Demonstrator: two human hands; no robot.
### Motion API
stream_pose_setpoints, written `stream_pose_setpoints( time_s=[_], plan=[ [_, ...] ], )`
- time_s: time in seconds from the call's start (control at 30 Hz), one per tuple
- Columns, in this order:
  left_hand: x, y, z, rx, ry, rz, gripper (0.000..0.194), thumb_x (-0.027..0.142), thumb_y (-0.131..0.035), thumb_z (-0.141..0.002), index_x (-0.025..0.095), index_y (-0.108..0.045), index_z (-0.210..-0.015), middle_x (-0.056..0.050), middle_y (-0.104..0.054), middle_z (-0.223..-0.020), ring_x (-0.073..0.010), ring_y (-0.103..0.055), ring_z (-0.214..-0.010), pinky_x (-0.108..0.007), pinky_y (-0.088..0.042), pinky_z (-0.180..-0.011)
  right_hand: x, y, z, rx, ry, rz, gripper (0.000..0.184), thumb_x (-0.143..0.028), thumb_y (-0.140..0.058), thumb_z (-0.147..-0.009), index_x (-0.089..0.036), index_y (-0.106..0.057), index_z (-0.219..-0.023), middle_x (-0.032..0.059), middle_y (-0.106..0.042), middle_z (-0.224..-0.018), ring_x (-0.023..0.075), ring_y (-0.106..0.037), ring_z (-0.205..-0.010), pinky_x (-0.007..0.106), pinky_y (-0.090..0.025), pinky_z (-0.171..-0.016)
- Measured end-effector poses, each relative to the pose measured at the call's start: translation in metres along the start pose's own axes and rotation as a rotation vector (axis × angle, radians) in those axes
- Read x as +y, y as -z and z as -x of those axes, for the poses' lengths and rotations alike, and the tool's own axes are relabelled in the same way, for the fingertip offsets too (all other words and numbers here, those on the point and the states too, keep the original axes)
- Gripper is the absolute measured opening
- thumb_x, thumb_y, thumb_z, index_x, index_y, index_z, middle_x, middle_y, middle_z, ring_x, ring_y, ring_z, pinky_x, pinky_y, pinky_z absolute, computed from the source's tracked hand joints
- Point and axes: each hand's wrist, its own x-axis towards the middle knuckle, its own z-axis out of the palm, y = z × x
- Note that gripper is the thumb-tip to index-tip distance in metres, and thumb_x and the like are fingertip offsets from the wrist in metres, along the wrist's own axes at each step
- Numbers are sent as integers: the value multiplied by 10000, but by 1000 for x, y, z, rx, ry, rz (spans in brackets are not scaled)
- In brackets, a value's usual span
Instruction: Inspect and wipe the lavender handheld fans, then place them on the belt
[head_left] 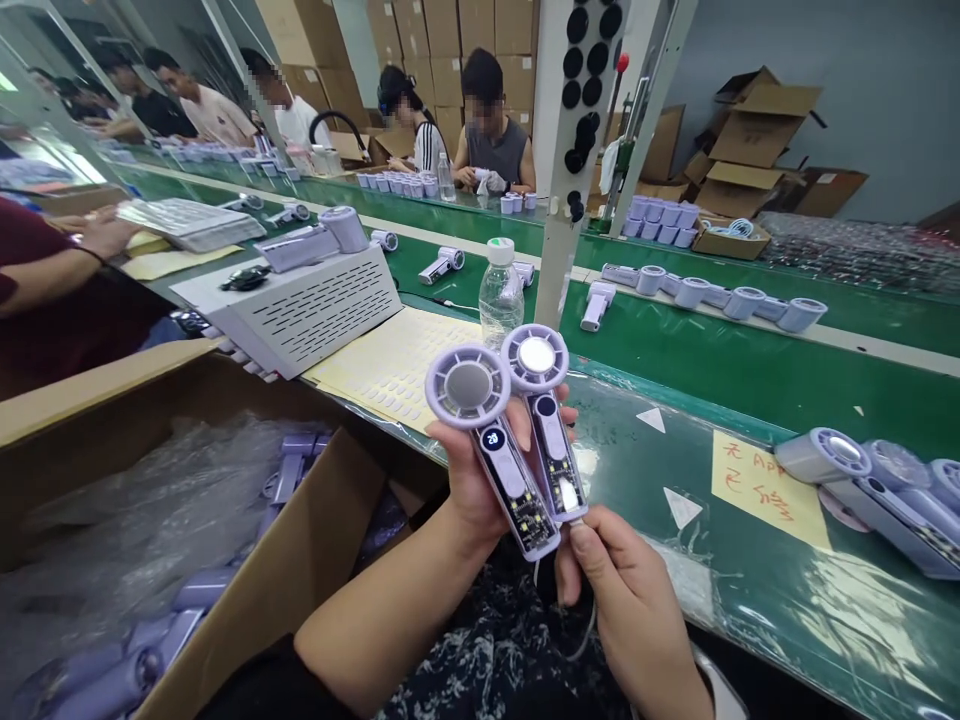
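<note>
Two purple handheld fans lie side by side in my left hand [480,490], whose fingers wrap behind their handles. The nearer handheld fan [517,490] has a round grey disc in its head and a lit number on its small round display. Beside it, the other handheld fan [553,440] shows a bright silver disc and a dark display. At the base of that second fan, my right hand [622,570] pinches the end of a thin cable [589,630], which hangs down below. The plug itself is hidden by my fingers.
At left stands a cardboard box [300,540] with purple fans and plastic film. A slotted metal unit [322,310], label sheet [390,370] and plastic bottle [501,290] lie ahead. More fans [892,490] rest at right by a handwritten note [765,490]. Co-workers sit across the green belt [675,370].
</note>
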Motion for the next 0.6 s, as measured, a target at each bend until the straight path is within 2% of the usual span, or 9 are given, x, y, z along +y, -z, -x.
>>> stream_pose_setpoints(
  time_s=[0.13, 0.2, 0.27, 0.33, 0.43, 0.5, 0.53, 0.57, 0.6],
  plan=[
    [-8, 3, 2, -42, -138, -158, 749, 924, -622, -608, 175, -624, -584, -123, -693, -956, -303, -662, -1009, -407, -571, -927, 14, -4, 5, -19, -121, -182, 508, -576, -458, -1077, -213, -504, -724, -28, -540, -508, 134, -511, -462, 236, -382, -507],
    [-11, 4, 4, -49, -112, -137, 723, 904, -655, -604, 181, -651, -599, -121, -687, -967, -313, -649, -1027, -403, -566, -919, 18, -6, 7, -2, -147, -204, 505, -598, -454, -1070, -216, -498, -743, -38, -514, -493, 133, -492, -435, 233, -367, -472],
    [-13, 5, 6, -51, -83, -103, 705, 887, -667, -617, 183, -659, -614, -114, -688, -1013, -286, -655, -982, -380, -565, -895, 16, -5, 7, 13, -125, -137, 506, -591, -452, -1073, -211, -522, -747, -24, -538, -529, 141, -518, -481, 239, -401, -511],
    [-12, 7, 6, -69, -73, -103, 704, 886, -660, -628, 182, -663, -645, -107, -696, -1057, -266, -669, -953, -370, -565, -885, 9, 1, 5, 10, -52, -29, 481, -569, -469, -1071, -205, -581, -777, 10, -604, -646, 164, -571, -602, 255, -449, -597],
    [-5, 8, 3, -48, -79, -115, 706, 886, -650, -642, 186, -668, -735, -101, -698, -1141, -293, -675, -1053, -397, -559, -919, -7, 27, -5, -13, 94, 126, 428, -535, -485, -1061, -218, -648, -823, 62, -664, -903, 225, -622, -845, 314, -496, -749],
    [3, 7, 1, 8, -88, -126, 648, 833, -663, -697, 190, -664, -774, -98, -690, -1190, -314, -658, -1134, -425, -549, -958, -17, 49, -15, 107, 157, 282, 423, -528, -517, -1041, -225, -658, -781, 91, -665, -1093, 287, -609, -1050, 394, -488, -895],
    [8, 7, 1, 22, -90, -151, 592, 779, -686, -725, 191, -671, -790, -98, -688, -1206, -321, -655, -1150, -439, -545, -970, -20, 59, -21, 225, 176, 367, 395, -534, -549, -1023, -230, -679, -806, 101, -641, -1222, 324, -562, -1180, 446, -453, -984],
    [12, 7, 2, 14, -62, -196, 530, 719, -718, -738, 197, -689, -824, -95, -690, -1219, -326, -653, -1162, -450, -541, -981, -22, 66, -25, 332, 188, 421, 342, -545, -580, -1003, -243, -715, -914, 100, -586, -1360, 352, -484, -1304, 499, -394, -1072],
    [17, 7, 4, -11, -1, -255, 477, 656, -766, -724, 203, -715, -868, -95, -701, -1213, -334, -656, -1163, -461, -540, -984, -24, 70, -29, 381, 186, 424, 323, -554, -606, -988, -267, -720, -1082, 88, -518, -1470, 363, -407, -1389, 541, -332, -1134]
  ],
)
